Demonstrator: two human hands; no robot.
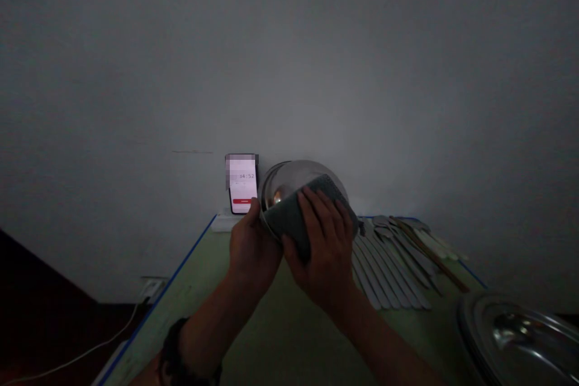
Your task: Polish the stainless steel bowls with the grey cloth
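Observation:
In front of me a shiny round metal plate (277,193) is held tilted up, its lower right part hidden. My left hand (253,247) grips its lower left rim, with the thumb at the edge and the other fingers behind it. A grey cloth (289,223), folded into a thick pad, lies across the plate's face. My right hand (323,241) is closed on this cloth and presses it against the metal, fingers pointing up and left.
A lit phone (243,184) leans on the wall behind the green table (289,338). Several spoons (384,271) and other long utensils lie in a row on the right, with a brown stick (434,259) among them. Shiny metal dishes (484,325) are stacked at the near right corner.

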